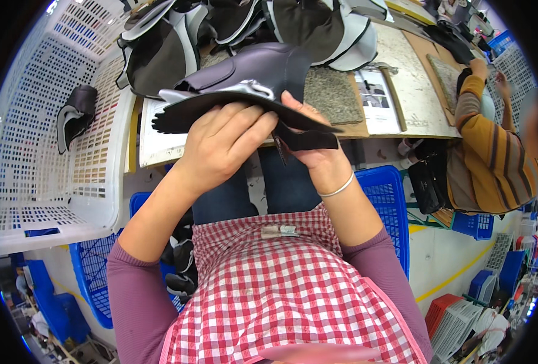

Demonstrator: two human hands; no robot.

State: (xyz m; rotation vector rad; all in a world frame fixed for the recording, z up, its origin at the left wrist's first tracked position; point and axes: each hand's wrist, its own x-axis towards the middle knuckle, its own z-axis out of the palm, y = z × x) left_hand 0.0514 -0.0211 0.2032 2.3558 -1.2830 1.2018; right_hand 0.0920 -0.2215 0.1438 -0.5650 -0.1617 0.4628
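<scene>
The room is a workshop with a pale floor (430, 261), seen past a long, whitish surface (430, 100). Nearest is the person's red-and-white checked apron (269, 276), worn over purple sleeves. Just beyond it, both hands have hold of a dark, leather-like piece (263, 67) with a black, notched lower edge, raised in front of the near edge of the surface. The left hand (223, 139) is bent with its fingers close together against the underside, its thumb hidden; the right hand (319, 159) is partly closed at the other end, thumb up against the piece, beside a black strap (311, 140). Blue baskets (396, 188) stand low on either side of the person. On the surface lie a speckled slab (336, 94) and, to its right, a printed sheet (375, 100); along the back is a heap of dark pieces with pale grey linings (163, 57). To the left, a big white basket (108, 176) holds one similar piece (78, 115). Farther right, a co-worker in a striped mustard top (484, 155) sits near a black bag (428, 182). Beyond, a yellow line (451, 282) crosses the floor towards red and pale crates (442, 312).
</scene>
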